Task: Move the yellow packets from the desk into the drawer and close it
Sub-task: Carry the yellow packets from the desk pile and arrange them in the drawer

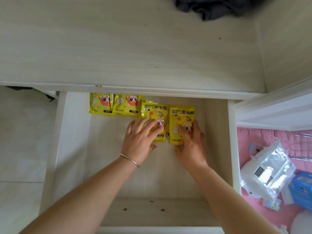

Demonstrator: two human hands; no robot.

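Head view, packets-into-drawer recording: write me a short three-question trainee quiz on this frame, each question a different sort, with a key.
1. True or false: yellow packets remain on the desk top.
2. Multiple choice: the left hand is (A) flat on a packet in the drawer, (B) gripping the drawer front, (C) lifting the dark cloth.
3. Fill in: the drawer is ____.

Key:
1. False. All the packets in view lie inside the drawer; none shows on the desk top.
2. A. The right hand rests on the neighbouring packet.
3. Open; closing it is not yet done.
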